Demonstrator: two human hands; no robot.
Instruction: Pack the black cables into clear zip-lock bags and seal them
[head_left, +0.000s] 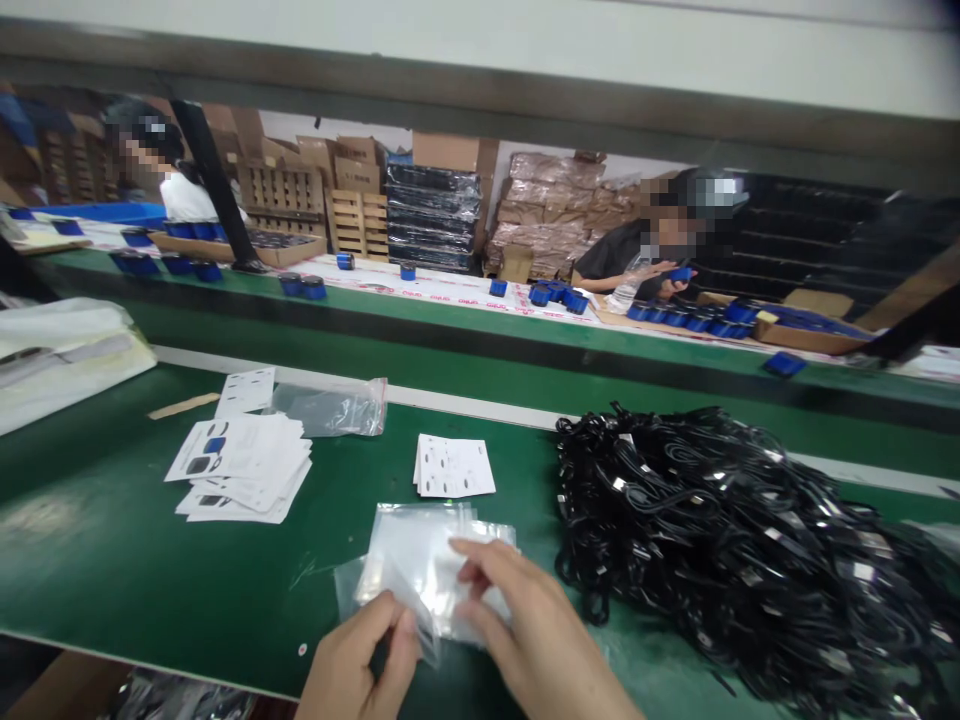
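Note:
A small pile of clear plastic bags point(405, 545) lies on the green table in front of me. My left hand point(364, 655) is closed, pinching the near edge of one bag between thumb and fingers. My right hand point(525, 620) hovers over or rests lightly on the bags' right side, its fingers curved and thumb apart; whether it touches them I cannot tell. Just beyond the bags sits a short stack of printed leaflets point(455, 467). A large heap of black cables point(720, 540) with metal plugs lies to the right of my right hand.
More leaflets point(247, 465) are spread at the left, beside a clear zip bag point(330, 408). White foam wrap point(67, 355) lies at the far left. Behind a raised green ledge, a line carries blue cylindrical items point(559, 293). Two people point(637, 250) work across it. A shelf point(480, 60) hangs overhead.

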